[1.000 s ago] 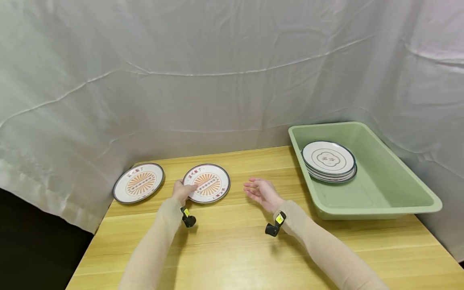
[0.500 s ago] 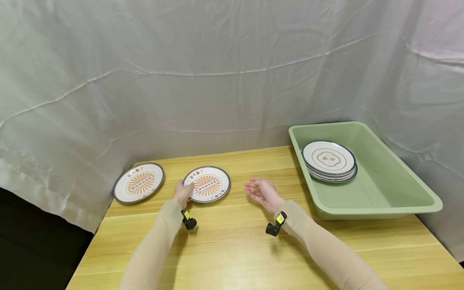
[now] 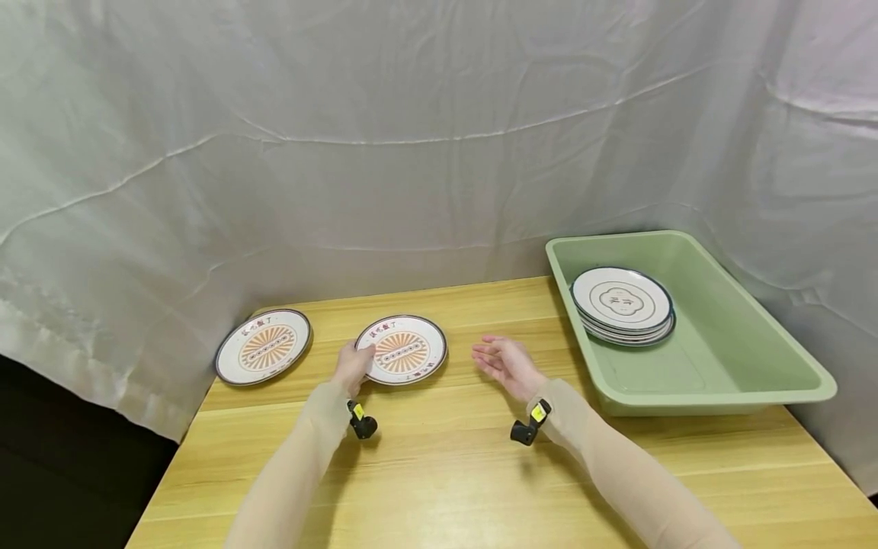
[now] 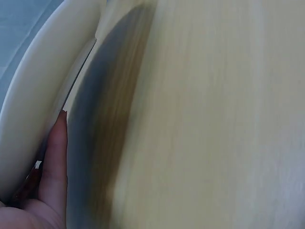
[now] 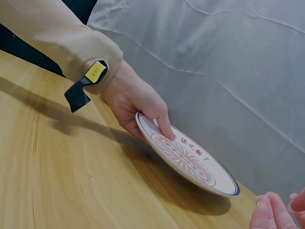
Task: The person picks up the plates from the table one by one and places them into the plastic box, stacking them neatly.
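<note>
A white plate (image 3: 405, 352) with a dark rim and an orange sunburst print is gripped at its left edge by my left hand (image 3: 351, 366). The thumb lies on top and the fingers are underneath. The right wrist view shows this plate (image 5: 190, 157) tilted and raised off the table, its shadow below. Only the pale underside of the plate (image 4: 38, 95) and some fingers (image 4: 55, 162) appear in the left wrist view. To the right of the plate, apart from it, my right hand (image 3: 509, 367) hovers over the table with relaxed fingers and holds nothing.
A second sunburst plate (image 3: 264, 348) lies at the table's back left. On the right stands a green basin (image 3: 727, 335), with a stack of white plates (image 3: 620, 299) at its left side. A grey curtain (image 3: 425, 191) hangs behind the wooden table (image 3: 439, 473).
My left hand has tightened its hold and lifted the plate off the table, then shifted it slightly right. My right hand has moved a little to the right.
</note>
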A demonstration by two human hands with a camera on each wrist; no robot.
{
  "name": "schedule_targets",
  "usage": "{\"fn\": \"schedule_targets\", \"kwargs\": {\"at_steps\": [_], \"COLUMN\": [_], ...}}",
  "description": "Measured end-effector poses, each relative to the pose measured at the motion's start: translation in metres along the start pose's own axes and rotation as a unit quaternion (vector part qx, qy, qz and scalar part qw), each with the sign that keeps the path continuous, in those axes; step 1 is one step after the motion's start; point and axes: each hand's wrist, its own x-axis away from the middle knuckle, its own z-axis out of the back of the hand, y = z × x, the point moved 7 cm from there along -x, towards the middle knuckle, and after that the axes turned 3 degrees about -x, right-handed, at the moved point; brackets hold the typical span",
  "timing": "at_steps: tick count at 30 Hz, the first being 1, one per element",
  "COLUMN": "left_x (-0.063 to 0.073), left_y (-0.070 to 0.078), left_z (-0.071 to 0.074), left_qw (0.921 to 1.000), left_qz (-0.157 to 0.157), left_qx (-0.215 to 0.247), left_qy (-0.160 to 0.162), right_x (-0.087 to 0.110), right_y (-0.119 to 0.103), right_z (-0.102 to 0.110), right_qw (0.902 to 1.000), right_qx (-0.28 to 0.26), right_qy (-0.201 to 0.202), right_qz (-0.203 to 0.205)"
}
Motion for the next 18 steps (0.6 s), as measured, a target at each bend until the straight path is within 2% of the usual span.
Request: {"fn": "schedule_targets", "kwargs": {"at_steps": [10,18], "left_x": [0.009,0.024], "left_y": [0.02,0.041], "left_z": [-0.021,-0.042], "left_qw": [0.9995,0.9972], "left_qz": [-0.023,-0.054], "left_qx": [0.0,0.003], "left_qy": [-0.023,-0.051], "right_x": [0.001,0.0], "right_y": [-0.008,-0.01], "right_z": [0.011,0.019], "right_qw": [0.9999,0.9998], "right_qx": [-0.001,-0.015], "right_qy": [-0.009,-0.011], "right_qz": [0.006,0.004]}}
